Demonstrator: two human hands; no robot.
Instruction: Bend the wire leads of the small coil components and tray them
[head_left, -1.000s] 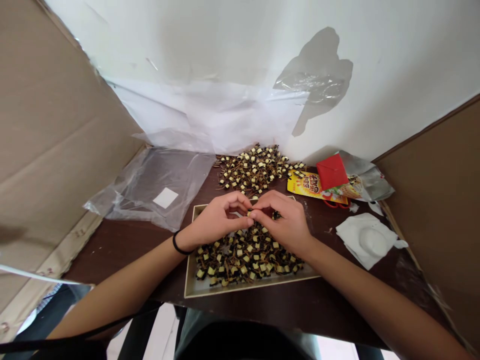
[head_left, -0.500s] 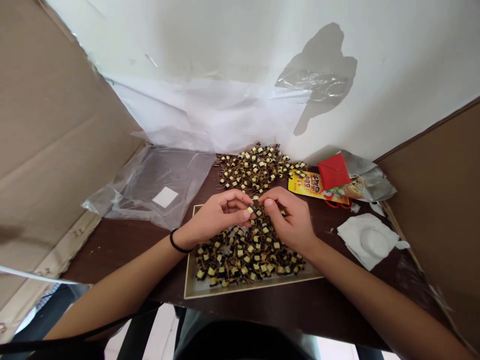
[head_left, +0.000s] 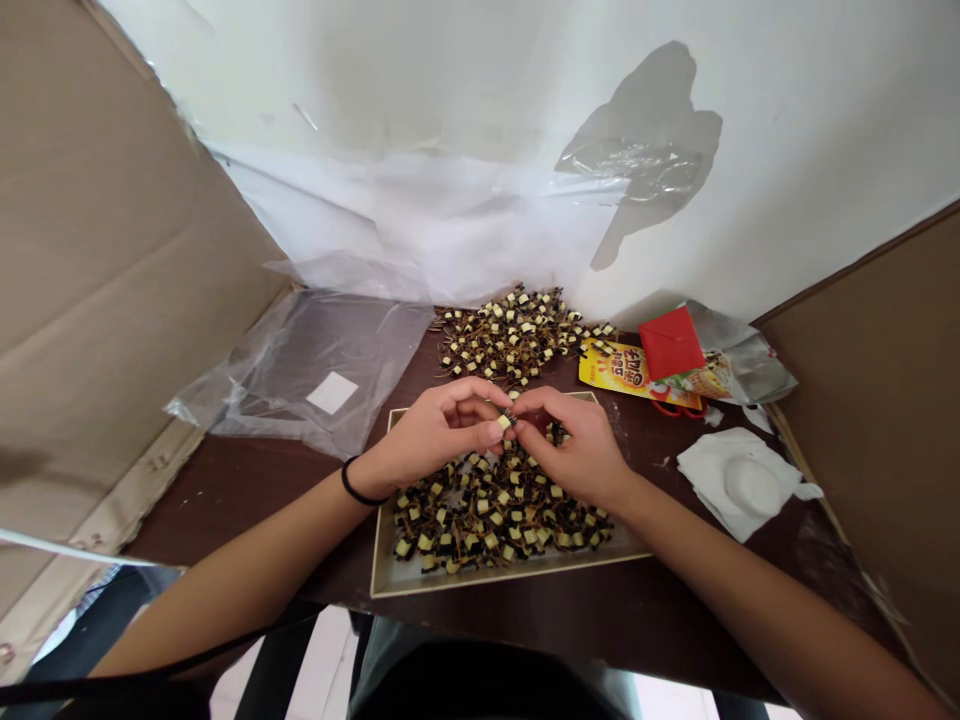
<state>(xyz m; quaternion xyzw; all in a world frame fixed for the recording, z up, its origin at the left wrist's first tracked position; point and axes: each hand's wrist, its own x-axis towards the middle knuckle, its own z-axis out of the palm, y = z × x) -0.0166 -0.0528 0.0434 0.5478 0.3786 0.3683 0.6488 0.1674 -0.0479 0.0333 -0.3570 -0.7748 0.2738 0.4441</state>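
Observation:
A shallow cream tray (head_left: 390, 580) lies on the dark brown table and holds several small black-and-yellow parts with thin brown wire leads (head_left: 495, 515). Above the tray's far half my left hand (head_left: 439, 432) and my right hand (head_left: 581, 450) meet fingertip to fingertip. Both pinch one small yellow-and-black part (head_left: 505, 421) between thumb and fingers. A black band circles my left wrist. A second heap of the same parts (head_left: 517, 335) lies on the table beyond the tray, by the wall.
A clear plastic bag (head_left: 315, 365) with a white label lies at the left. At the right are a yellow snack packet (head_left: 619, 368), a red packet (head_left: 670, 342), foil wrapping (head_left: 750, 365) and a crumpled white tissue (head_left: 742, 480). Cardboard walls stand on both sides.
Both hands stayed over the tray, working the small part between the fingertips; the right hand's fingers briefly parted from the left and have closed in on the part again.

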